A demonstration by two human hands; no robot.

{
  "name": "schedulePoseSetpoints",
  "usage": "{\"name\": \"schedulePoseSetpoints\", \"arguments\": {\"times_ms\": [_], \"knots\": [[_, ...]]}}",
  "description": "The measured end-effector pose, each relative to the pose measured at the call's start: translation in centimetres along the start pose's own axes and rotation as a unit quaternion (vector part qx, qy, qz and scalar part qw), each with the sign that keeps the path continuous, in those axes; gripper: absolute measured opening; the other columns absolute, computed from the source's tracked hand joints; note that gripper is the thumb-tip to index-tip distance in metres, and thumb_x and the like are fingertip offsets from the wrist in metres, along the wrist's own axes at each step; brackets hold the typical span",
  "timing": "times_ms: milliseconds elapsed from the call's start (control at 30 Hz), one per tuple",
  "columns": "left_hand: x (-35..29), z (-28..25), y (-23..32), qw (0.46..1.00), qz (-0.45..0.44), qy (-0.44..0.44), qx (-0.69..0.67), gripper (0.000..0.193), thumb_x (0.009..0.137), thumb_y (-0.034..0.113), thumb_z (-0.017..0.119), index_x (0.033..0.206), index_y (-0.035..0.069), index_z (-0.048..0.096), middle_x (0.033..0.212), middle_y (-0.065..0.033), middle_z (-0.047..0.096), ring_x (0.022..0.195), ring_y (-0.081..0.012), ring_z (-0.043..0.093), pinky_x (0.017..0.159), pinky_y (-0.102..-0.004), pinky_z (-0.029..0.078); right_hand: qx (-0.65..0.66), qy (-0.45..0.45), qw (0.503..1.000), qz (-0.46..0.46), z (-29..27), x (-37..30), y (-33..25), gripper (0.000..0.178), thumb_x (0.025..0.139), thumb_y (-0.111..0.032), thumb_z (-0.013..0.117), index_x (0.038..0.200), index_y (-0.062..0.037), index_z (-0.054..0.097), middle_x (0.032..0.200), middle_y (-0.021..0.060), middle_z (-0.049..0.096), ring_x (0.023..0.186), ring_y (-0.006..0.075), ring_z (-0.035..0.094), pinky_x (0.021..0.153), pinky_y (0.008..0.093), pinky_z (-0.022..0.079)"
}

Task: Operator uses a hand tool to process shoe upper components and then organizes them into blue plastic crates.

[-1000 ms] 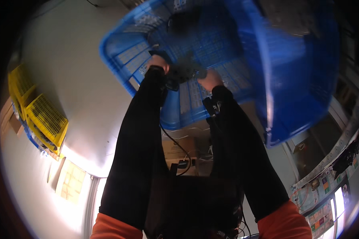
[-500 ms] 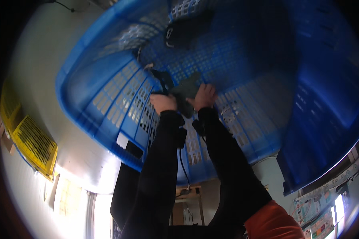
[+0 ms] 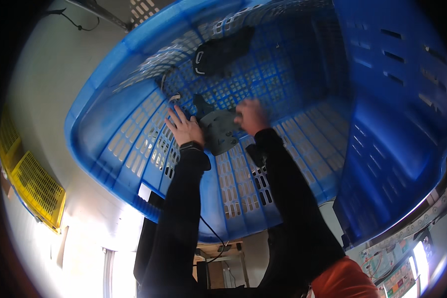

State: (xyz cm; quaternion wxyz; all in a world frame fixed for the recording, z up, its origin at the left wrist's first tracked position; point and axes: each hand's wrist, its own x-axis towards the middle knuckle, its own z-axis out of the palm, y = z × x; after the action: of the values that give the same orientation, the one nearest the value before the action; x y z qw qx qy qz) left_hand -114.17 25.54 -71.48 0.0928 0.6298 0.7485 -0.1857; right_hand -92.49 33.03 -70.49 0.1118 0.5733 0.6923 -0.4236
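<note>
Inside a large blue slotted plastic basket (image 3: 99,104) lies a grey-green, rounded flat piece (image 3: 221,131) with small dark marks; I cannot make out its kind. My left hand (image 3: 187,131) is open at its left edge, fingers spread toward the basket wall. At the piece's upper right is my right hand (image 3: 253,118), its fingers smeared by motion; whether it grips the edge cannot be told. A small dark piece (image 3: 202,103) lies just beyond. Deeper in the basket rests a black item (image 3: 226,49) with a pale loop at one end.
Another blue slotted basket (image 3: 397,124) rises close on the right. Two yellow slotted crates (image 3: 39,191) stand at the far left. A metal rod (image 3: 102,14) and a dark cord (image 3: 74,22) show at the upper left. A thin black cable (image 3: 214,233) hangs near my left forearm.
My left hand has come away from the grey-green piece and spread its fingers. The piece now lies flatter, with more of its face showing. My right hand has shifted slightly and blurs.
</note>
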Motion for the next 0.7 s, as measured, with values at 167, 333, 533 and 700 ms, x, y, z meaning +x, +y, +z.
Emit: {"name": "schedulePoseSetpoints", "arguments": {"times_ms": [167,333,533,700], "knots": [[2.6,-0.8,0.9,0.986,0.028,-0.164,-0.013,0.032,0.097,0.026,0.050,0.109,0.016,0.077,0.146,-0.0168,0.050,0.126,-0.0361,0.049,0.112,-0.0573,0.025,-0.156,0.187,0.944,-0.222,-11.2,9.4,-1.9,0.018,0.076,-0.016,0.079,0.089,-0.0081,0.071,0.142,0.0097,0.052,0.134,0.0311,0.045,0.098,0.0488,0.045],[2.8,0.2,0.6,0.957,0.005,-0.287,-0.038,0.032,0.094,0.022,0.051,0.109,0.010,0.076,0.135,-0.0140,0.057,0.125,-0.0335,0.051,0.105,-0.0422,0.043,-0.183,0.152,0.945,-0.224,-10.6,14.7,-2.2,0.028,0.077,-0.011,0.077,0.102,-0.0047,0.065,0.144,0.0149,0.048,0.132,0.0341,0.050,0.099,0.0474,0.047],[3.4,1.7,-0.5,0.888,0.017,-0.431,-0.159,0.033,0.092,0.019,0.053,0.114,0.004,0.072,0.117,-0.0224,0.065,0.107,-0.0414,0.066,0.091,-0.0471,0.055,-0.189,0.077,0.978,0.033,-9.1,13.6,-1.4,0.038,0.079,-0.024,0.080,0.108,-0.0051,0.065,0.115,0.0155,0.068,0.113,0.0383,0.063,0.096,0.0485,0.050],[0.7,1.0,0.3,0.916,-0.078,-0.307,-0.247,0.040,0.088,0.017,0.062,0.125,0.002,0.061,0.102,-0.0279,0.069,0.100,-0.0432,0.068,0.091,-0.0494,0.054,0.006,0.017,0.999,0.033,-11.2,9.5,2.6,0.053,0.082,-0.035,0.078,0.125,-0.0063,0.065,0.114,0.0165,0.072,0.100,0.0361,0.069,0.086,0.0442,0.054]]}}
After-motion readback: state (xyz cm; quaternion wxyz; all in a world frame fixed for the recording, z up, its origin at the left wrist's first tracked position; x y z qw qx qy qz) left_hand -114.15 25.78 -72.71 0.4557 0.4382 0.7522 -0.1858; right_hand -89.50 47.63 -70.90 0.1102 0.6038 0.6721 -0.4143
